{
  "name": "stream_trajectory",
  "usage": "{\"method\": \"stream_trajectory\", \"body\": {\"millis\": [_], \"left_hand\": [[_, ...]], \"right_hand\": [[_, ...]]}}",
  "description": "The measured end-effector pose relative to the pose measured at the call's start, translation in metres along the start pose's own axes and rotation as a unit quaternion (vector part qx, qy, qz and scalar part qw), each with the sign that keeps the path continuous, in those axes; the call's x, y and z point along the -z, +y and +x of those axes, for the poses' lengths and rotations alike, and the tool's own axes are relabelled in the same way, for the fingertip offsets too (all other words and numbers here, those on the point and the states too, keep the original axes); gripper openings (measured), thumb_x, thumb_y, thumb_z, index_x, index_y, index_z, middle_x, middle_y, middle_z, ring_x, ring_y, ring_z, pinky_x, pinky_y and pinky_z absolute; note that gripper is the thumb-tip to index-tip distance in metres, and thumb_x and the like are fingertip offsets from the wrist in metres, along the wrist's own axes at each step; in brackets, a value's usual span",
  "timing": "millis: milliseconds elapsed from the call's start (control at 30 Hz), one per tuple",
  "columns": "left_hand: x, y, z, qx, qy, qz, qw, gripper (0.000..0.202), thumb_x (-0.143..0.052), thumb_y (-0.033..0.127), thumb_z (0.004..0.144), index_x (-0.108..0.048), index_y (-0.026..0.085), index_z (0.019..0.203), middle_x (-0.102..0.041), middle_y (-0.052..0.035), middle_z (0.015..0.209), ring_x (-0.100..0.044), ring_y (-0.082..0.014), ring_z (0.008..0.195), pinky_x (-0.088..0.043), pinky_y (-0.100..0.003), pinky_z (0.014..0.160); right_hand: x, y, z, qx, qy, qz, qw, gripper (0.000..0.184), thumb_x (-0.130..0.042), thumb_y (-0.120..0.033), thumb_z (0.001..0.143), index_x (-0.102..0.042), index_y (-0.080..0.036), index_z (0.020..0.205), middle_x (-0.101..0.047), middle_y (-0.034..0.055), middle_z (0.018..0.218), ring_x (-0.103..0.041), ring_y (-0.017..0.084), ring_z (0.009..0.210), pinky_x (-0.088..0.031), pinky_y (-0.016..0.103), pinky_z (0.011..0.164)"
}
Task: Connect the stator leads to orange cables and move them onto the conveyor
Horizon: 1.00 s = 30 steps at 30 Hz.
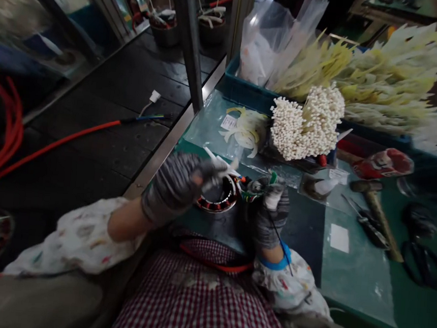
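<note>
Both my hands wear grey knit gloves and meet over a round motor stator [219, 197] with copper windings, which lies on the green bench close to my body. My left hand [178, 186] is closed, pinching a thin white sleeve or strip that points up and right over the stator. My right hand [271, 209] is closed on the stator's wires with a bit of green and white at the fingertips; a dark thread runs down past its wrist.
A bundle of white-tipped sticks [306, 120] and yellow-white strips [382, 76] fill a blue tray [243, 92] at the back. A hammer [375, 208], pliers [366, 223] and black scissors [425, 253] lie at right. A red cable [63, 140] crosses the dark conveyor at left.
</note>
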State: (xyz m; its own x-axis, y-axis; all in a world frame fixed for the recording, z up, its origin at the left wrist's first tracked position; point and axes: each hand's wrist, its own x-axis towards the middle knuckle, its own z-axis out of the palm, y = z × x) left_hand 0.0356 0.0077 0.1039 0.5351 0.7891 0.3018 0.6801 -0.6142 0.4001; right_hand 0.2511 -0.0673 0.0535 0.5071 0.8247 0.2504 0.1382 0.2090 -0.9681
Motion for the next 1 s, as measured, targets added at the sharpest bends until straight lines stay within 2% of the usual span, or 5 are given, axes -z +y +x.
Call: {"method": "stream_trajectory", "body": {"millis": [133, 500, 667, 833, 1000], "left_hand": [[-0.023, 0.015, -0.051, -0.13, -0.023, 0.076, 0.988, 0.028, -0.058, 0.032, 0.118, -0.086, 0.03, 0.124, -0.088, -0.0072, 0.113, -0.08, -0.0314, 0.109, -0.066, -0.051, 0.098], [-0.031, 0.026, -0.08, -0.136, 0.012, 0.14, 0.981, 0.036, -0.073, 0.04, 0.113, -0.08, 0.026, 0.146, -0.087, -0.0094, 0.133, -0.079, -0.0314, 0.123, -0.061, -0.045, 0.108], [-0.033, -0.006, -0.098, -0.209, 0.037, 0.016, 0.977, 0.031, -0.072, 0.024, 0.111, -0.082, 0.029, 0.14, -0.089, -0.0067, 0.13, -0.084, -0.0241, 0.12, -0.068, -0.034, 0.098], [-0.015, -0.047, -0.075, 0.028, 0.075, -0.269, 0.96, 0.042, -0.051, 0.053, 0.119, -0.083, 0.028, 0.126, -0.089, -0.0082, 0.114, -0.087, -0.0261, 0.1, -0.075, -0.043, 0.093], [-0.017, -0.06, -0.014, 0.045, -0.069, -0.279, 0.957, 0.072, -0.086, 0.05, 0.098, -0.066, 0.023, 0.162, -0.071, -0.017, 0.163, -0.067, -0.0376, 0.155, -0.057, -0.06, 0.132]], "right_hand": [[0.003, -0.001, 0.007, -0.012, -0.007, -0.004, 1.0, 0.06, -0.046, -0.076, 0.118, -0.068, -0.028, 0.088, -0.069, 0.0011, 0.078, -0.066, 0.021, 0.067, -0.055, 0.039, 0.062], [0.009, -0.001, 0.001, 0.105, -0.061, -0.045, 0.992, 0.039, -0.06, -0.061, 0.119, -0.075, -0.026, 0.107, -0.082, 0.0003, 0.093, -0.077, 0.019, 0.078, -0.064, 0.035, 0.072], [0.002, -0.015, -0.004, 0.283, -0.258, -0.252, 0.888, 0.026, -0.063, -0.039, 0.119, -0.081, -0.027, 0.132, -0.086, 0.0076, 0.115, -0.082, 0.026, 0.101, -0.068, 0.04, 0.088], [-0.017, -0.025, -0.007, 0.272, -0.38, -0.465, 0.752, 0.024, -0.076, -0.033, 0.112, -0.088, -0.025, 0.131, -0.086, 0.0143, 0.124, -0.078, 0.031, 0.109, -0.064, 0.043, 0.094], [-0.018, -0.021, -0.006, 0.286, -0.361, -0.42, 0.782, 0.029, -0.074, -0.045, 0.114, -0.091, -0.025, 0.126, -0.086, 0.0119, 0.115, -0.076, 0.03, 0.105, -0.06, 0.04, 0.09]]}}
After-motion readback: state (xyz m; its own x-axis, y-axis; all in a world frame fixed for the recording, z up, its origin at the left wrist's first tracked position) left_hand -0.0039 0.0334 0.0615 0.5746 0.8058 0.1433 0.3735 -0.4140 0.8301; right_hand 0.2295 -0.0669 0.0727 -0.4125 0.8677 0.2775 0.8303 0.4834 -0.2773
